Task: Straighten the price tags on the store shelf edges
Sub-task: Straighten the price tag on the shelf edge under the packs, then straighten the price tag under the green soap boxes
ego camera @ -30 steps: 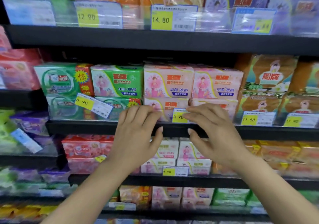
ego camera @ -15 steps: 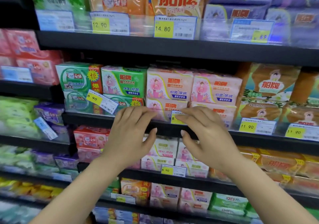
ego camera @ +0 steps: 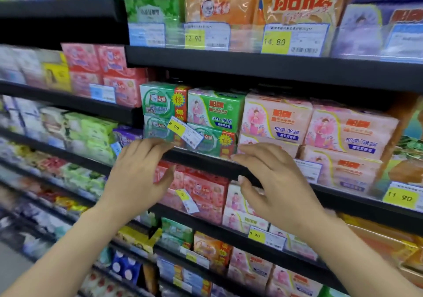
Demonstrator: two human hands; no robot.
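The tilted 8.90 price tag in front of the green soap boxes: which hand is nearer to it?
Left. The left hand has its fingertips just below and left of the tilted 8.90 tag, not touching it. The right hand is farther away, lower and to the right.

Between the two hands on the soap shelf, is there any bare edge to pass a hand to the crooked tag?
Yes: the black shelf edge lies bare between the left hand and right hand, just below the tilted 8.90 tag. Above it, green soap boxes pack the shelf tightly; no free room there.
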